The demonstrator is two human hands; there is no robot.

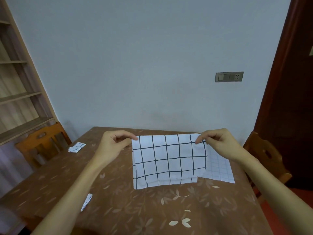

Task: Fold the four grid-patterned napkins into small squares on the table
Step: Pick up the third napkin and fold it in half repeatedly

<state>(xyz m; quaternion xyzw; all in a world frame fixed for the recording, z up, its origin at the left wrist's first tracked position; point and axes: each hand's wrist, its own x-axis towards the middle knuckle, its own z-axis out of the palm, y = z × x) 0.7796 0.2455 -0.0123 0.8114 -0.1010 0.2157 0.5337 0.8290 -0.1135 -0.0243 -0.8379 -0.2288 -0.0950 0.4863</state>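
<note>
Forearms [71, 192] out, my left hand [111, 146] and right hand [220, 145] pinch far corners of the grid napkin [169, 158]; uneven pull could skew the fold

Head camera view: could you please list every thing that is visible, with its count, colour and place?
dark-grid napkin: 1, white with dark lines, centre of the table, far corners pinched
pale-grid napkin: 1, white with faint lines, partly under the first one, on the right
folded napkin: 1, white with dark lines, far left of the table
white folded piece: 1, beside the left forearm; too small to identify
table: 1, brown cloth with a leaf pattern
chairs: 2, orange-brown wood, one on each side of the table
shelf: 1, light wood, left wall
switch panel: 1, grey, on the blue-grey wall
door: 1, dark brown, right
left hand: pinches the napkin's left corner
right hand: pinches its right corner
</note>
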